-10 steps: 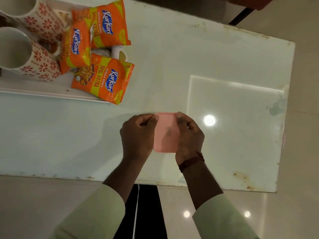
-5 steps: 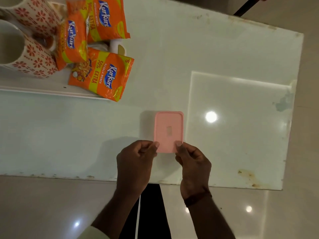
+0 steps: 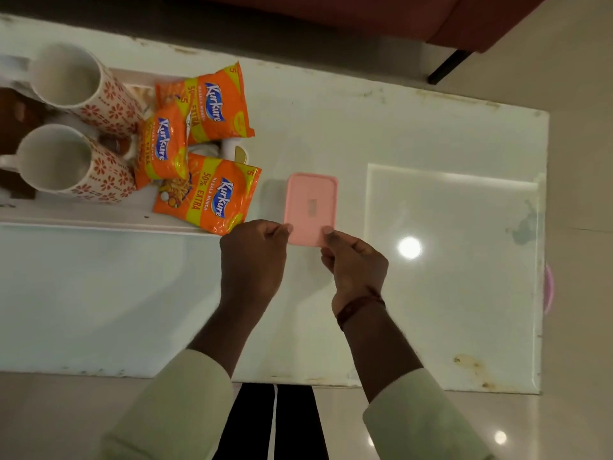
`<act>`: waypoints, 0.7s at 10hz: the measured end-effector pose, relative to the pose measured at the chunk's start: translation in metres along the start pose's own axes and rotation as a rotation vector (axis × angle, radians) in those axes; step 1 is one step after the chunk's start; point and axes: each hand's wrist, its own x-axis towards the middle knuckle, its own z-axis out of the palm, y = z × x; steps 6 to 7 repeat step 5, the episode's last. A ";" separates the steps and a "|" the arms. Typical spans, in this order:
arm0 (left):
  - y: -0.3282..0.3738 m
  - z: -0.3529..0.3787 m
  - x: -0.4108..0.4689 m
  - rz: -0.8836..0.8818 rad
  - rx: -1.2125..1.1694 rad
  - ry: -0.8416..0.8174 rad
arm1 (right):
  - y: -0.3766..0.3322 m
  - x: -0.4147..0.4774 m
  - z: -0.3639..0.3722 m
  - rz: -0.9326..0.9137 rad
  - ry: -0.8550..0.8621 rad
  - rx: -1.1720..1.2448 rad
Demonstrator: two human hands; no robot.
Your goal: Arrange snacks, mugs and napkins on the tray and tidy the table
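A: Where's the pink container (image 3: 311, 207)?

B: Flat on the pale table (image 3: 431, 134), lid side up, just right of the white tray (image 3: 99, 219). Both hands hold its near end.

A: How are they gripping it?

B: The left hand (image 3: 253, 257) pinches the near-left corner between thumb and fingers. The right hand (image 3: 353, 260) is closed on the near-right corner, thumb on top of the lid. Both are clamped on the box, not spread.

A: And the tray?

B: Two white mugs with red flower prints stand on it: the far mug (image 3: 71, 81) and the near mug (image 3: 63, 159), side by side, both looking empty. Three orange Kurkure packets lie to their right: the far packet (image 3: 212, 104), the middle packet (image 3: 162, 144) overlapping it, and the near packet (image 3: 209, 194), whose corner hangs over the tray's edge close to the left hand.

A: Anything else?

B: A dark bracelet (image 3: 360, 307) on the right wrist, and pale sleeves on both arms. Something brown sits left of the mugs; I cannot tell what.
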 end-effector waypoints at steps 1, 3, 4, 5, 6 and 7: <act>-0.008 0.005 0.002 -0.017 0.011 -0.001 | 0.005 0.003 0.006 -0.009 0.035 -0.025; -0.008 0.006 0.002 -0.074 -0.032 -0.035 | 0.008 -0.002 0.011 0.060 0.086 0.021; -0.002 -0.001 0.004 -0.088 0.017 -0.090 | 0.003 -0.007 0.012 0.119 0.063 0.000; -0.003 -0.019 -0.008 -0.031 0.092 -0.069 | -0.003 -0.026 0.008 0.078 0.041 -0.075; -0.003 -0.019 -0.008 -0.031 0.092 -0.069 | -0.003 -0.026 0.008 0.078 0.041 -0.075; -0.003 -0.019 -0.008 -0.031 0.092 -0.069 | -0.003 -0.026 0.008 0.078 0.041 -0.075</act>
